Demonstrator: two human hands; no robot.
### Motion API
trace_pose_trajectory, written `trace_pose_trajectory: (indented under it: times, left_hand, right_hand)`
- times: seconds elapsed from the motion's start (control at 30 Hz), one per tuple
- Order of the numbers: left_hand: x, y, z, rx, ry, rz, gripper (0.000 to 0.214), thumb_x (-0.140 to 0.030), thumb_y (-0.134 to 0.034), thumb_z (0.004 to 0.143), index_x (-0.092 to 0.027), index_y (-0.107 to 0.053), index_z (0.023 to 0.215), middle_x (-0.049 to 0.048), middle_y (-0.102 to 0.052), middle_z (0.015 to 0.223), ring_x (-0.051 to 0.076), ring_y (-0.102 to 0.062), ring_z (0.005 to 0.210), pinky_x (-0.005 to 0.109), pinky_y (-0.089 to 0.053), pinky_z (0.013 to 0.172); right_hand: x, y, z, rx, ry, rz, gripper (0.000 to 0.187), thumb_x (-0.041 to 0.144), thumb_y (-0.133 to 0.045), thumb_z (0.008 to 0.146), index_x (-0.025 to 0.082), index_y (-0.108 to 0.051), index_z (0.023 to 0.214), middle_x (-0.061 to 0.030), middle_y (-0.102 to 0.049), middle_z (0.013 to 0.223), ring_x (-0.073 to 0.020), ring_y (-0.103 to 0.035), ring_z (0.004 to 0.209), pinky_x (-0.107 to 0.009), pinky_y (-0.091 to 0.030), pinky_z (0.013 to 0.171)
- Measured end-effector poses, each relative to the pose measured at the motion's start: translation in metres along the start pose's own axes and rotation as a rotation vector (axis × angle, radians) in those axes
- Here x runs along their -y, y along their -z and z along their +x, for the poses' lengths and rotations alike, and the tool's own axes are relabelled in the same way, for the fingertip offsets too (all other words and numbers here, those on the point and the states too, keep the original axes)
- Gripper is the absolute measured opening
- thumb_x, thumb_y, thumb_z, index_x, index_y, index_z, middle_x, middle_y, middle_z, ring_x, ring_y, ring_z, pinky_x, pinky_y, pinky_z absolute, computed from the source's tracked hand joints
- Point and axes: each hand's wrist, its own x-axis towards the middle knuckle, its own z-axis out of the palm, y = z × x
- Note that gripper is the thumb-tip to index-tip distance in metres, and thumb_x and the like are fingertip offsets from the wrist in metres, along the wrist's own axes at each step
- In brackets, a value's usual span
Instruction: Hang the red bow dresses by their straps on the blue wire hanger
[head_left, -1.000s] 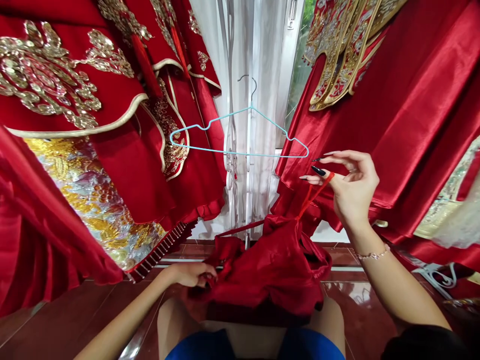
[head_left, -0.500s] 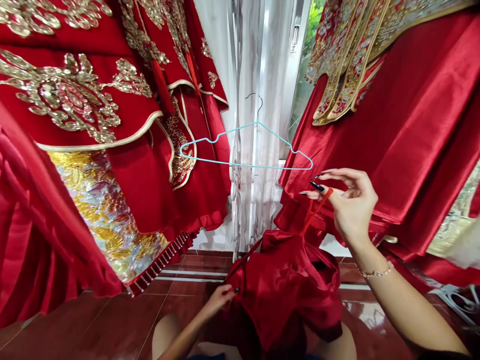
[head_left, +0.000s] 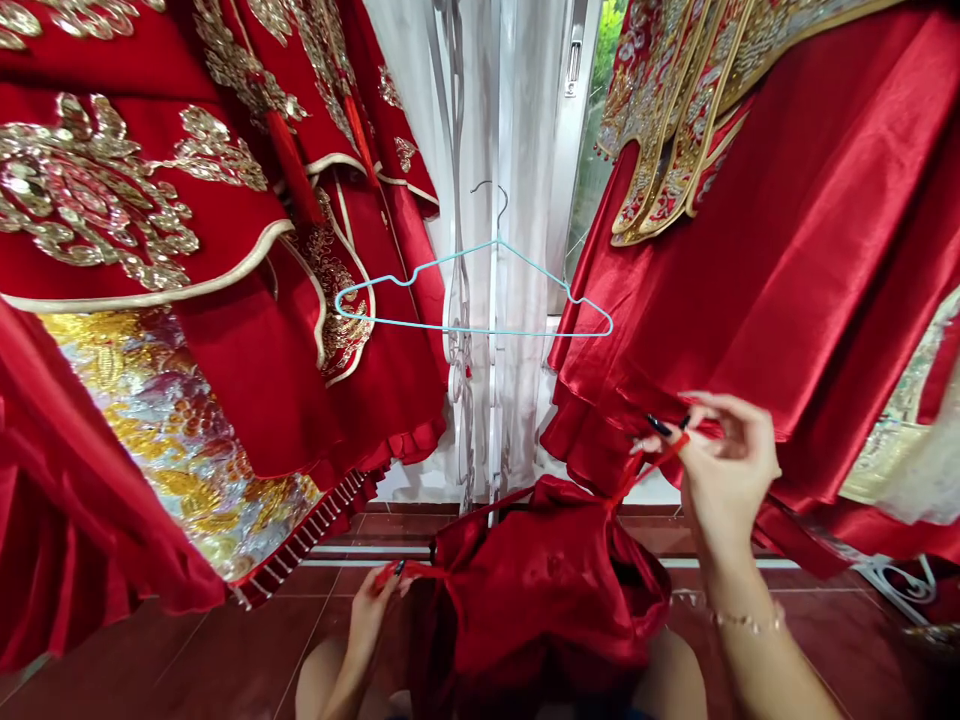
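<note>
A dark red satin garment (head_left: 540,590) hangs between my hands, over my lap. My right hand (head_left: 731,470), raised at the right, pinches a thin bright red strap (head_left: 626,480) attached to the garment's upper right corner; the strap is drawn taut. Lower on the left, my left hand (head_left: 371,610) is closed on a similar red strap (head_left: 424,570) at the garment's left side. Above and beyond the garment, a light blue wire hanger (head_left: 469,328) with a metal hook hangs bare.
Red costumes with gold embroidery (head_left: 97,190) hang close on the left. More red satin garments (head_left: 720,300) with beaded trim hang on the right. Between them are a pale curtain (head_left: 525,150) and white metal framework (head_left: 457,370). Dark red tiles (head_left: 247,640) cover the floor.
My left hand has moved left and now pulls out a strap. My right hand has lowered slightly, shifting right, with its strap. The garment's top is spread wider, and the view has turned slightly right.
</note>
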Motion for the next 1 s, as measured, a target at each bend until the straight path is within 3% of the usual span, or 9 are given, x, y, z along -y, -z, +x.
trace_pose_trajectory:
  times: [0.13,0.23,0.37,0.53,0.7,0.8,0.87,0.93,1.0]
  left_hand:
    - [0.040,0.003,-0.013,-0.210,0.044,-0.270,0.043,-0.034,-0.080,0.041,-0.022,-0.062,0.078,-0.0001,-0.071,0.069,0.026,-0.074,0.071,0.036,-0.063,0.072]
    - [0.061,0.004,-0.020,-0.273,0.059,-0.286,0.034,-0.038,-0.076,0.043,-0.026,-0.060,0.071,-0.0009,-0.068,0.063,0.029,-0.074,0.068,0.041,-0.064,0.073]
    - [0.057,0.002,-0.017,-0.246,0.086,-0.242,0.029,-0.040,-0.074,0.043,-0.028,-0.061,0.066,0.0000,-0.064,0.058,0.029,-0.072,0.062,0.044,-0.064,0.069]
    - [0.018,-0.009,-0.005,-0.076,0.229,-0.372,0.017,-0.037,-0.071,0.047,-0.031,-0.058,0.057,0.0012,-0.065,0.057,0.030,-0.072,0.064,0.045,-0.062,0.073]
    - [-0.041,0.005,0.008,0.136,0.319,-0.269,0.018,-0.043,-0.075,0.055,-0.029,-0.070,0.065,0.0060,-0.078,0.083,0.033,-0.075,0.097,0.044,-0.060,0.083]
    - [-0.077,0.026,0.010,0.203,0.249,-0.121,0.021,-0.044,-0.075,0.057,-0.030,-0.075,0.072,0.0033,-0.080,0.093,0.033,-0.071,0.111,0.042,-0.058,0.092]
    - [-0.100,0.034,0.007,0.215,0.215,-0.121,0.014,-0.046,-0.073,0.060,-0.033,-0.074,0.065,-0.0002,-0.080,0.086,0.033,-0.071,0.111,0.043,-0.058,0.096]
    - [-0.126,0.034,0.000,0.181,0.159,-0.165,0.013,-0.048,-0.070,0.067,-0.035,-0.074,0.064,-0.0012,-0.079,0.081,0.034,-0.069,0.115,0.044,-0.058,0.099]
    - [-0.157,0.027,-0.010,0.147,0.014,-0.222,0.018,-0.047,-0.065,0.073,-0.036,-0.079,0.077,0.0003,-0.080,0.096,0.033,-0.064,0.124,0.044,-0.056,0.104]
  right_hand:
    - [0.002,0.021,-0.052,-0.266,-0.117,-0.132,0.037,0.021,-0.085,0.067,0.018,-0.066,0.098,0.0047,-0.064,0.072,-0.0086,-0.061,0.053,-0.020,-0.056,0.050]
    - [-0.008,0.030,-0.077,-0.271,-0.251,-0.100,0.037,0.024,-0.085,0.067,0.017,-0.067,0.099,0.0047,-0.065,0.065,-0.0115,-0.063,0.054,-0.026,-0.059,0.057]
    - [-0.017,0.031,-0.084,-0.271,-0.283,-0.164,0.044,0.028,-0.087,0.064,0.017,-0.072,0.104,0.0027,-0.067,0.067,-0.0129,-0.063,0.061,-0.030,-0.059,0.064]
    - [-0.020,0.027,-0.075,-0.189,-0.251,-0.275,0.047,0.036,-0.085,0.069,0.030,-0.074,0.114,0.0002,-0.070,0.073,-0.0209,-0.066,0.065,-0.039,-0.057,0.063]
    - [-0.032,0.023,-0.043,-0.037,-0.155,-0.228,0.043,0.036,-0.082,0.075,0.034,-0.073,0.117,-0.0008,-0.071,0.074,-0.0212,-0.068,0.064,-0.037,-0.058,0.059]
    - [-0.042,0.019,-0.013,0.041,-0.127,-0.191,0.037,0.034,-0.080,0.077,0.028,-0.075,0.114,-0.0019,-0.074,0.076,-0.0216,-0.072,0.068,-0.038,-0.061,0.067]
    - [-0.047,0.012,0.009,0.074,-0.132,-0.165,0.036,0.033,-0.079,0.077,0.025,-0.075,0.112,-0.0020,-0.076,0.076,-0.0223,-0.074,0.072,-0.040,-0.062,0.075]
    - [-0.053,0.003,0.032,0.096,-0.127,-0.127,0.038,0.031,-0.078,0.075,0.024,-0.073,0.112,-0.0009,-0.076,0.076,-0.0217,-0.075,0.073,-0.040,-0.062,0.079]
    - [-0.059,-0.006,0.055,0.116,-0.094,-0.099,0.041,0.029,-0.078,0.072,0.023,-0.072,0.111,0.0003,-0.076,0.075,-0.0204,-0.075,0.072,-0.038,-0.062,0.080]
